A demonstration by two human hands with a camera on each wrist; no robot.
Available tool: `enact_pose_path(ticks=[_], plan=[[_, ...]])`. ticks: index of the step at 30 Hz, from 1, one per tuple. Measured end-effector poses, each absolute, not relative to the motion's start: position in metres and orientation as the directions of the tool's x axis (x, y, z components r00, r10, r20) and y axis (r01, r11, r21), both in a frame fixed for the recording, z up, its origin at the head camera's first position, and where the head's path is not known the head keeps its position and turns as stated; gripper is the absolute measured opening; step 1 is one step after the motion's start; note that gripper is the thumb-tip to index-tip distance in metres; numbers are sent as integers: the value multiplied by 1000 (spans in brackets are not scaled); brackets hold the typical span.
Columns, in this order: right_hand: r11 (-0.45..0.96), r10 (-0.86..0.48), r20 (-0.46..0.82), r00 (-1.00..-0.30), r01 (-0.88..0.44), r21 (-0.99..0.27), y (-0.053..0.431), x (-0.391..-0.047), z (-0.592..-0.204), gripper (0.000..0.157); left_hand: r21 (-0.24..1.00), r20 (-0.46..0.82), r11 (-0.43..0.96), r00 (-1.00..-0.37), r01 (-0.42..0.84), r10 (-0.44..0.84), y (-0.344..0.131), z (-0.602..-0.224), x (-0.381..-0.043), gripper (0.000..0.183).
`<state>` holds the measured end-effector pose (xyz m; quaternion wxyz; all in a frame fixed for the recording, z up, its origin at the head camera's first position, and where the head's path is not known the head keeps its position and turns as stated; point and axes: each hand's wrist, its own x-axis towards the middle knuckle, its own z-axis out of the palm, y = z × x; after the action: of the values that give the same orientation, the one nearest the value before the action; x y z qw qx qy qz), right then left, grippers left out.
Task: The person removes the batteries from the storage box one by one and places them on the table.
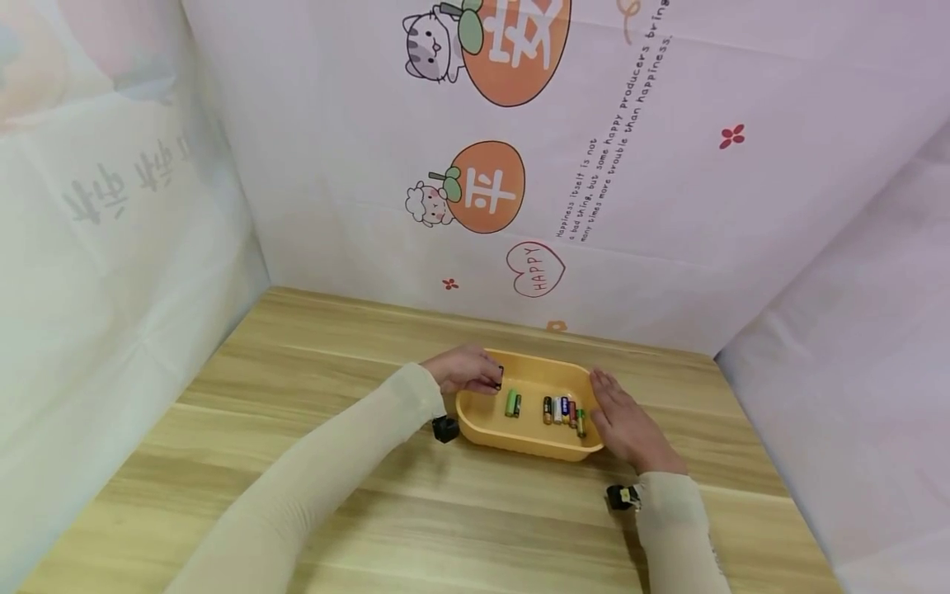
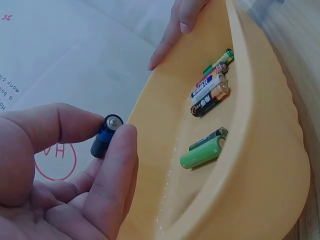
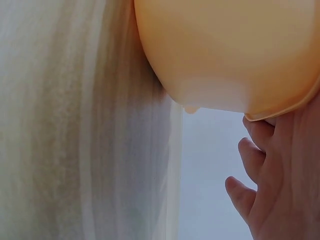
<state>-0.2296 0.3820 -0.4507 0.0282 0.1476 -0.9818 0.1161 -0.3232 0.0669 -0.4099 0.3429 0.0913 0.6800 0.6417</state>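
Observation:
My left hand (image 1: 466, 370) pinches a dark blue and black battery (image 2: 107, 134) between thumb and fingers, over the left end of a yellow plastic basin (image 1: 519, 442). On the basin floor beside that hand lie a light green battery (image 1: 510, 403) and a thinner dark one (image 1: 518, 405), side by side. Farther right, several batteries lie in a row, among them a white one (image 1: 557, 410) and a green one (image 1: 581, 423). My right hand (image 1: 631, 425) rests against the basin's right rim with its fingers extended; the right wrist view shows them at the rim's outside.
The basin stands on a wood-grain table (image 1: 416, 511) near its back edge. A printed white cloth (image 1: 356, 181) hangs behind, with more cloth on the left and right sides. A small black camera (image 1: 445, 428) sits at the left wrist, another (image 1: 622, 497) at the right.

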Motion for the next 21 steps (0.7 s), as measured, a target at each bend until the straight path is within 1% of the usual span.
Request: enact_pose_path(ticks=[4,10,17,21], plan=[[926,-289,92,-953,-303,-223,380,-229,-453,58,932,-357,155,-749,-329,558,64,-414,-322,31],[923,-302,86,-949,-314,-221,378,-228,-453,58,935,-349,159,-742,-318,572,60,-416,-318,35],[926,-304,86,-949,-316,-205,378,-230,-450,59,935,-336,111,-743,-336,579,57,-415,-319,24],[929,-290,80,-954,-301,-216,380,-231,-451,59,939,-318,89,-741,-332,591,55,-415,-321,31]])
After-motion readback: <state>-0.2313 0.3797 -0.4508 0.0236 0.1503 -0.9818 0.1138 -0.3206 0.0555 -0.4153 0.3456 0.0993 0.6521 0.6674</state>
